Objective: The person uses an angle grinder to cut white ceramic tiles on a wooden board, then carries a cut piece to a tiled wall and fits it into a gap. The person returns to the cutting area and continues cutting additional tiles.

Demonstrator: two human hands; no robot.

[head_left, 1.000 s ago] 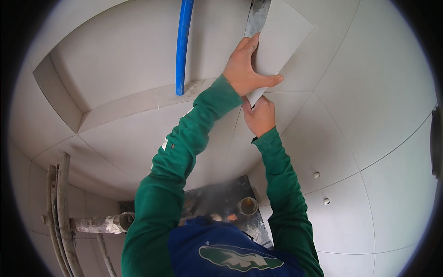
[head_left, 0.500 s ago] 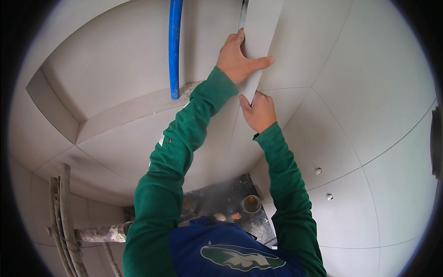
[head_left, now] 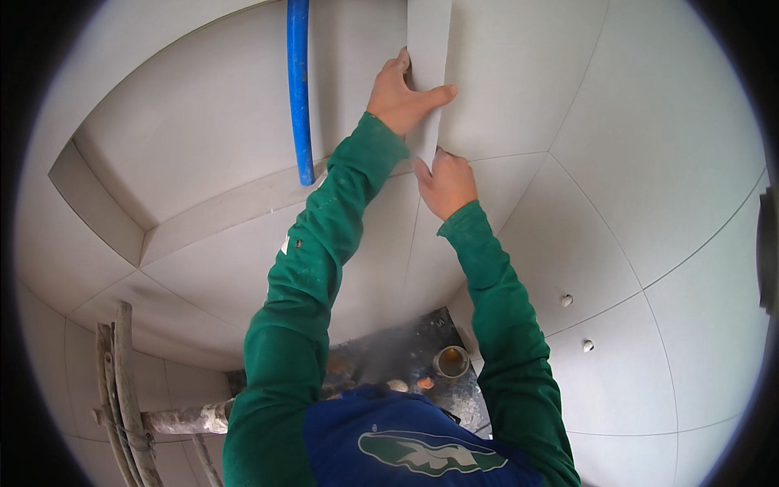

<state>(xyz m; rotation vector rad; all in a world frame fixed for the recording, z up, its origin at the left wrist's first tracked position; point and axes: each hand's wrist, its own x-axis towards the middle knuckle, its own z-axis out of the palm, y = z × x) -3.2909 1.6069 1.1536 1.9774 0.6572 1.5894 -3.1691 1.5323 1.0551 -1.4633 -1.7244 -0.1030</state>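
A long, narrow, pale grey tile strip (head_left: 428, 49) stands at the right side of a recess (head_left: 219, 89) in the tiled wall. Its upper end runs out of the picture. Around the strip's lower part is my left hand (head_left: 399, 104), fingers at the left edge and thumb stretched across to the right edge. Just below, my right hand (head_left: 451, 185) grips the bottom end, thumb on the left and fingers on the right. Several of its fingers are hidden behind the strip. Left of my hands, a blue pipe (head_left: 299, 97) hangs in front of the recess.
Below is a dark, dusty surface (head_left: 410, 337) with a round container (head_left: 451, 362) and small lumps of debris. Rough wooden poles (head_left: 130, 390) tied together stand at lower left. Two small fittings (head_left: 567, 300) stick out of the right-hand tiles.
Both hands have shifted the tile strip leftward, and it stands straighter in the picture. The dark gap at its upper left edge no longer shows. My grip looks the same.
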